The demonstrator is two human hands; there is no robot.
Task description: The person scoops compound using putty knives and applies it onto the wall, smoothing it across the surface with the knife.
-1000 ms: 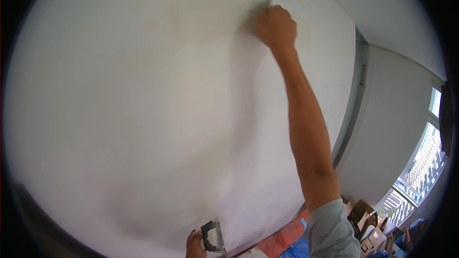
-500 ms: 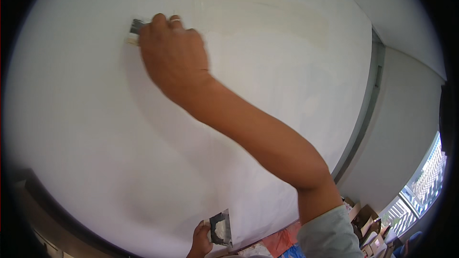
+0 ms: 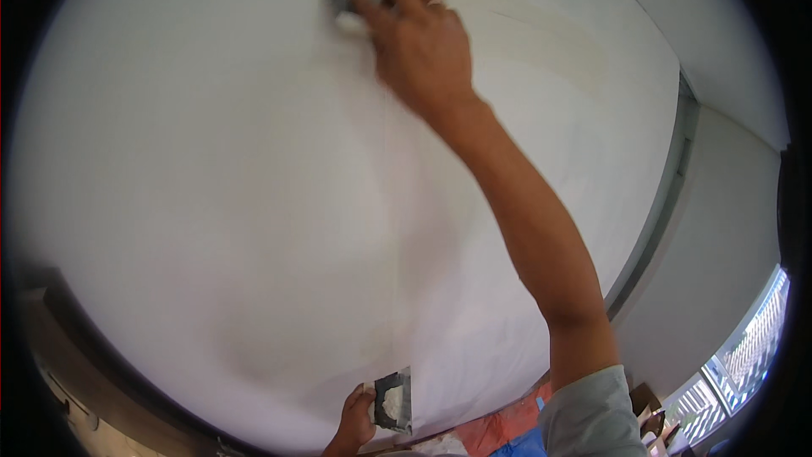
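At far left, a dark, curved edge borders the pale wall. Next, high up, a dark, blurred hand tool sits at the wall; whether its edge touches cannot be told. Low down, the left hand grips 1 side of an upright-tilted flat blade bearing pale paste. The blade looks light, thin and fairly stiff; the paste seems soft and slippery, so the hold belongs on the side clear of it. Further right, the right hand is closed around the hand tool, likely light too and best held at its back, fingers off the working edge. Beyond lie red sheeting, blue sheeting and a window.
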